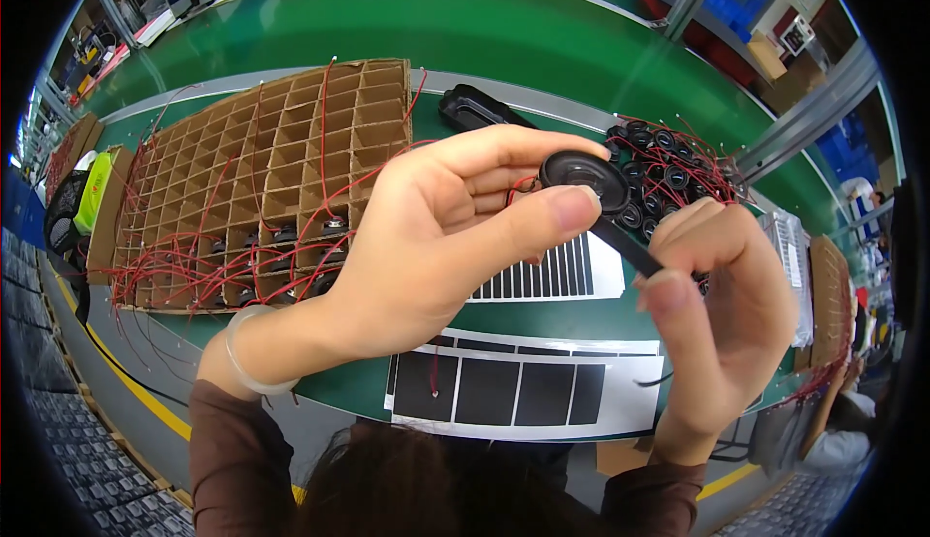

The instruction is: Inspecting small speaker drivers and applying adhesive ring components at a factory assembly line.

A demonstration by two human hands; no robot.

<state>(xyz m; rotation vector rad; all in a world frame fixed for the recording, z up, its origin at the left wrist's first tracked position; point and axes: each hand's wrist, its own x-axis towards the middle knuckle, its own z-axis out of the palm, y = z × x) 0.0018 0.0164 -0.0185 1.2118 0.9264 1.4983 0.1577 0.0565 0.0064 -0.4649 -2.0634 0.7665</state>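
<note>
My left hand (426, 246) pinches a small round black speaker (593, 181) between thumb and fingers, in front of my chest. A thin red wire shows beside the speaker, partly behind my fingers. In a thumb-and-finger pinch, my right hand (727, 314) holds the end of a narrow black strip (625, 246). The strip slants up to the speaker's lower right edge; whether it sticks there I cannot tell. Below my hands lie a white sheet of narrow black strips (557, 271), partly hidden, and white sheets with larger black rectangles (484, 392).
A divided cardboard box (281, 140) stands left, with wired speakers in its nearer cells and red wires trailing over it. Several loose speakers (668, 174) are heaped at the right. A long black object (480, 108) lies beyond my left hand. Past the table runs a green surface (465, 29).
</note>
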